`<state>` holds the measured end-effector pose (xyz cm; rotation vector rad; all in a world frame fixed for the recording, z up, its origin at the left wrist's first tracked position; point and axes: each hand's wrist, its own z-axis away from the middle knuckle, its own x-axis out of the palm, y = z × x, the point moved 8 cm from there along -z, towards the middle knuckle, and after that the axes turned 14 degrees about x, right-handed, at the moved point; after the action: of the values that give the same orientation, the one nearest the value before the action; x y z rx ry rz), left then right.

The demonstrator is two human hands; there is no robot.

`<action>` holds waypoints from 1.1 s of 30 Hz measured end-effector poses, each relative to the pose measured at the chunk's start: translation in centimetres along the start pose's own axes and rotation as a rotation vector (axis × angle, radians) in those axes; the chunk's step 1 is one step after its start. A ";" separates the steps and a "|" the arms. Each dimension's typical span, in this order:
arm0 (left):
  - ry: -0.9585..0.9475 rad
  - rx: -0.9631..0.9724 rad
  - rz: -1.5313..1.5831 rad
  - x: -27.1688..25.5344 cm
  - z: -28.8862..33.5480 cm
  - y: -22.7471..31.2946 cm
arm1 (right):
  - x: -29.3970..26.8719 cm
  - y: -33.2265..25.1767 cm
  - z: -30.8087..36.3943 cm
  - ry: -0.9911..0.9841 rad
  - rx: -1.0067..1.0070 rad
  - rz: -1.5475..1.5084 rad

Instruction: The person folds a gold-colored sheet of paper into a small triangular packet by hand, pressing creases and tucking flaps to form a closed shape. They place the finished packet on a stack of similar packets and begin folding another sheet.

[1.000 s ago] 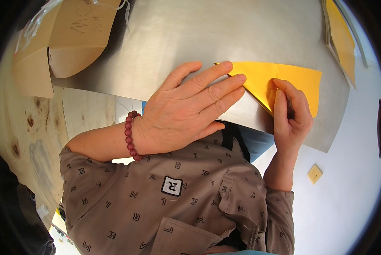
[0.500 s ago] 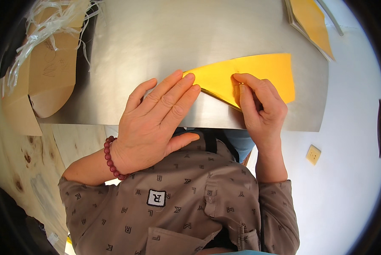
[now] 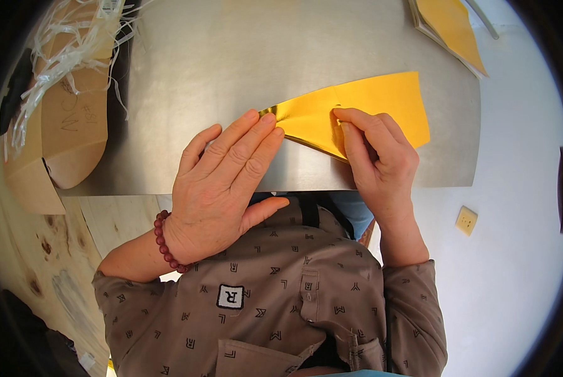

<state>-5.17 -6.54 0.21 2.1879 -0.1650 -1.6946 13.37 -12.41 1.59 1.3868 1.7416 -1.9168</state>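
A sheet of shiny gold foil paper (image 3: 382,103) lies on the metal tabletop, wide on the right and tapering to a narrow, creased end on the left. My left hand (image 3: 221,166) is open and flat, fingers stretched out, with its fingertips pressing on that narrow end. Next to them shows a dark, mirror-like bit of the foil. Over the middle of the sheet, my right hand (image 3: 382,147) is closed, thumb and forefinger pinching the paper at its surface. How much paper is between those fingertips is hidden.
The metal tabletop (image 3: 199,56) ends just in front of my body. At the left stands an opened cardboard box (image 3: 80,119) with clear plastic strips (image 3: 61,47) draped over it. A stack of yellow-topped sheets (image 3: 451,28) sits at the far right corner.
The whole view has shifted slightly. My left fingertips have slid a little left along the narrow end, and more dark, creased foil shows there. The right hand keeps its pinch.
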 end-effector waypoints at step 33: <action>0.092 0.027 -0.175 -0.1 -0.7 1.1 | 0.6 0.3 1.8 -0.070 -0.144 0.228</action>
<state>-4.37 -7.33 0.85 2.3556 0.0297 -1.6848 12.30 -13.79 0.69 1.3820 1.5792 -1.6663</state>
